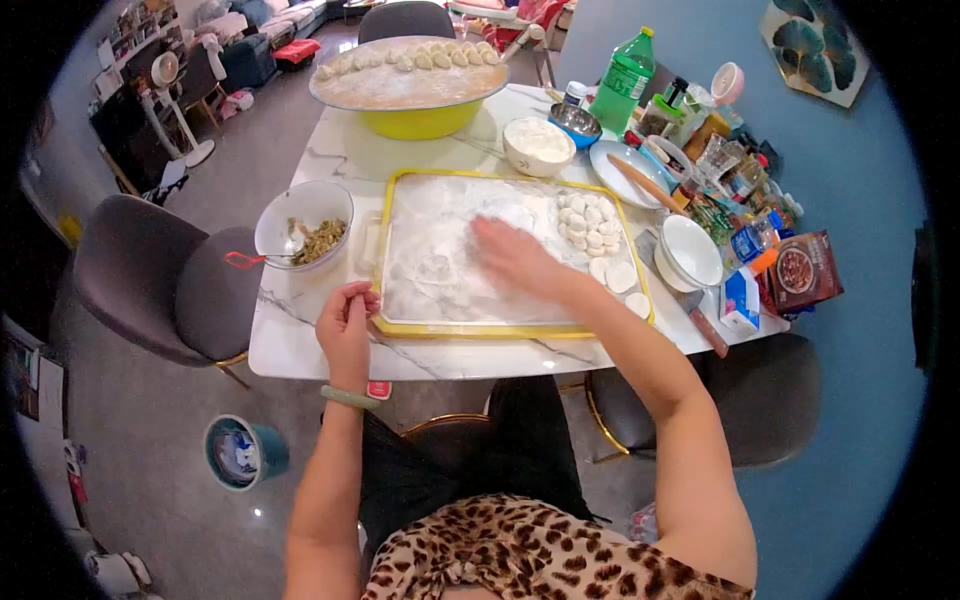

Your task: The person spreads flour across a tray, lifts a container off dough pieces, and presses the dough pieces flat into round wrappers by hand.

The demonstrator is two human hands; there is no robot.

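Reaching over the white, floury board (440, 300), the right hand (512, 255) is flat and low near the middle. It looks blurry, but its grip is open, with no thing pinched in it. The left hand (347, 312) is by the board's near left corner. Its grip is closed, with finger and thumb together, and I cannot tell if it has a tiny thing inside.

The board has a yellow edge and lies on the tabletop (300, 345). Little round dough lumps (588, 222) sit in a bunch on its right side. Some flat dough circles (620, 276) lie closer to the person, on the same side.

Left of the board is a bowl of filling (304, 225), with a red-handled spoon (245, 259) in it. Past the board is a bowl of white flour (539, 146). A rolling pin (643, 180) lies across a plate (610, 165). Farther back, dumplings (432, 57) sit on a big round tray (400, 86), which rests on a yellow-green tub (420, 122).
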